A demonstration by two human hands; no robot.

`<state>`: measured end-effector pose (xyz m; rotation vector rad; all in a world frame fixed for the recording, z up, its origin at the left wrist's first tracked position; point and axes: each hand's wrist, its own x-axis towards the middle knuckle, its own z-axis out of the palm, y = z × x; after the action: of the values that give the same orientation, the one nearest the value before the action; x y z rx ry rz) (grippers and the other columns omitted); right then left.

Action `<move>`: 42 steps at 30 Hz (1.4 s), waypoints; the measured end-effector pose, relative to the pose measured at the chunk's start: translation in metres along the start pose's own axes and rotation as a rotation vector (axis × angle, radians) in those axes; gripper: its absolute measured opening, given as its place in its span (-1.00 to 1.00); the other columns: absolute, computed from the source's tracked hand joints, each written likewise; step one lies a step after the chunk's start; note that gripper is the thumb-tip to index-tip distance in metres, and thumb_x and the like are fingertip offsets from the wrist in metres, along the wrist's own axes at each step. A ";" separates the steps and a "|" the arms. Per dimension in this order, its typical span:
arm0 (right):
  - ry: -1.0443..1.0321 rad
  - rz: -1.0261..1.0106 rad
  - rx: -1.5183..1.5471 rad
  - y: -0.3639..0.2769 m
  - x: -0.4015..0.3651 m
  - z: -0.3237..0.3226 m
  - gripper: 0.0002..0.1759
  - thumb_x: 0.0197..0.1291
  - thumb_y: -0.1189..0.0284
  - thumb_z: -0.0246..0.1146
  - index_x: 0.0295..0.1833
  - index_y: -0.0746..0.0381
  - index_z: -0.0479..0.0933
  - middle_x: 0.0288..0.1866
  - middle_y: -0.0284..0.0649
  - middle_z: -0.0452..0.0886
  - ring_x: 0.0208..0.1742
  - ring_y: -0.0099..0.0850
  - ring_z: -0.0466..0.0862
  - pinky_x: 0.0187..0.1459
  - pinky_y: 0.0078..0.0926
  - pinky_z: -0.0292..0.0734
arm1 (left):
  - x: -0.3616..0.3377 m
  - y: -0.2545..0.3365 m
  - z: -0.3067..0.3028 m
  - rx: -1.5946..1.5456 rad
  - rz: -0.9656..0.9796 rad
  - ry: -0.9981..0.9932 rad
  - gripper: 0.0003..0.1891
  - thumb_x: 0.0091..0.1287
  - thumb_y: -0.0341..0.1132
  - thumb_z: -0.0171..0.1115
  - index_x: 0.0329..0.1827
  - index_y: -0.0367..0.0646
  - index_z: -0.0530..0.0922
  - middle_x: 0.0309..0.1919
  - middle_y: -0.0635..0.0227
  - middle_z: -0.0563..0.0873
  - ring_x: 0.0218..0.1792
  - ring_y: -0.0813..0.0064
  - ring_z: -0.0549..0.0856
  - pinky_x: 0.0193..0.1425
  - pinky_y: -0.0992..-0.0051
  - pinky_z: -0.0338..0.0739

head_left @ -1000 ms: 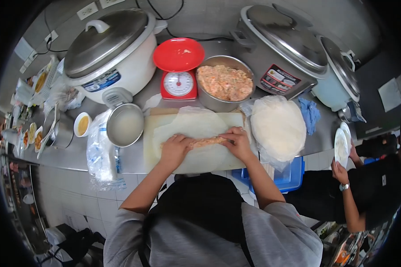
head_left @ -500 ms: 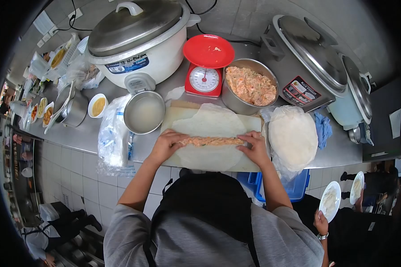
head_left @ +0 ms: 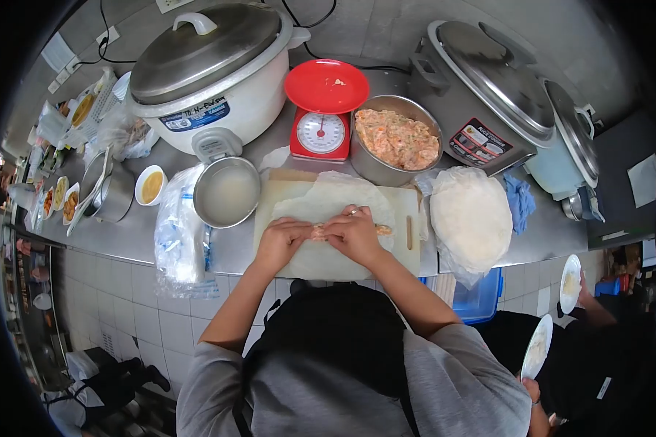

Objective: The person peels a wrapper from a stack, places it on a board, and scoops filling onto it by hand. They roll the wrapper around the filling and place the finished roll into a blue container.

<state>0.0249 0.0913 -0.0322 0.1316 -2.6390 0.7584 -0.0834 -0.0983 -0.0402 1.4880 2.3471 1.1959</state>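
A line of orange-pink filling (head_left: 318, 232) lies across a thin pale wrapper (head_left: 335, 198) on the cutting board (head_left: 410, 255). My left hand (head_left: 285, 239) has its fingers closed on the left part of the filling. Close beside it, my right hand (head_left: 353, 231) presses on the filling with fingers bent together and covers its middle. A bit of filling shows to the right of my right hand. Behind the board stand a metal pot of filling mix (head_left: 397, 138) and a red scale (head_left: 319, 133).
A bowl of cloudy liquid (head_left: 227, 192) and a plastic bag (head_left: 180, 233) are left of the board. Stacked wrappers (head_left: 471, 218) and a blue cloth (head_left: 519, 202) sit right. Large cookers (head_left: 219, 80) line the back. People holding plates (head_left: 538, 348) stand at the lower right.
My right hand has moved left along the filling, from its right end to near my left hand. The view has shifted slightly. The people with plates at the right have moved.
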 end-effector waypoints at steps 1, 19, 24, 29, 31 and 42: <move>-0.004 0.020 0.020 0.001 -0.001 -0.005 -0.86 -0.17 0.44 0.42 -0.41 -0.02 0.66 -0.33 -0.60 0.66 -0.12 -0.43 0.51 -0.01 -0.32 0.23 | 0.001 0.005 0.000 -0.002 -0.002 0.017 -0.70 0.04 -0.33 0.43 -0.12 -0.14 0.72 -0.12 0.33 0.76 -0.09 0.26 0.68 0.08 0.32 0.54; 0.068 0.199 0.099 0.034 -0.043 -0.038 -0.76 -0.22 0.35 0.53 -0.33 -0.04 0.71 -0.28 -0.50 0.63 -0.14 -0.36 0.55 -0.07 -0.30 0.29 | 0.032 0.033 0.043 0.089 0.127 -0.069 -0.74 0.07 -0.39 0.34 -0.14 -0.18 0.70 -0.17 0.20 0.76 -0.19 0.22 0.69 -0.01 0.33 0.55; 0.379 0.387 0.384 0.026 -0.090 -0.095 -0.74 -0.08 0.43 0.51 -0.19 0.06 0.71 -0.20 -0.38 0.63 -0.11 -0.41 0.59 -0.06 -0.42 0.44 | 0.037 0.041 0.042 0.136 0.131 -0.152 -0.55 -0.01 -0.36 0.44 0.01 -0.23 0.66 -0.11 0.13 0.73 -0.11 0.12 0.66 0.08 0.25 0.49; 0.951 0.794 0.923 0.006 -0.256 -0.138 -0.78 0.19 0.55 0.34 -0.03 0.26 0.66 -0.14 -0.32 0.70 -0.14 -0.57 0.64 -0.07 -0.61 0.52 | 0.046 0.043 0.060 0.180 0.166 -0.237 -0.53 0.00 -0.41 0.43 0.07 -0.23 0.64 -0.17 0.14 0.68 -0.10 0.09 0.59 0.10 0.22 0.46; 1.215 1.043 0.807 -0.022 -0.334 -0.148 -0.76 0.20 0.47 0.35 0.00 0.21 0.65 -0.16 -0.33 0.71 -0.16 -0.61 0.62 -0.14 -0.63 0.51 | 0.052 0.039 0.067 0.181 0.206 -0.256 -0.53 0.02 -0.44 0.42 0.07 -0.24 0.64 -0.19 0.15 0.66 -0.13 0.09 0.58 0.09 0.22 0.46; 2.427 1.675 0.399 -0.178 -0.626 -0.056 0.06 0.01 0.58 0.35 0.57 -0.09 -0.07 -0.21 -0.26 0.63 -0.50 -0.51 0.54 -0.59 -0.62 0.33 | 0.070 0.043 0.089 0.111 0.197 -0.317 -0.59 0.14 -0.44 0.38 0.09 -0.31 0.60 -0.17 0.12 0.63 -0.13 0.13 0.60 -0.01 0.27 0.51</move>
<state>0.6540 -0.0406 -0.1467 -1.6490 0.2080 0.6791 -0.0460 0.0164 -0.0513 1.8268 2.1257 0.8000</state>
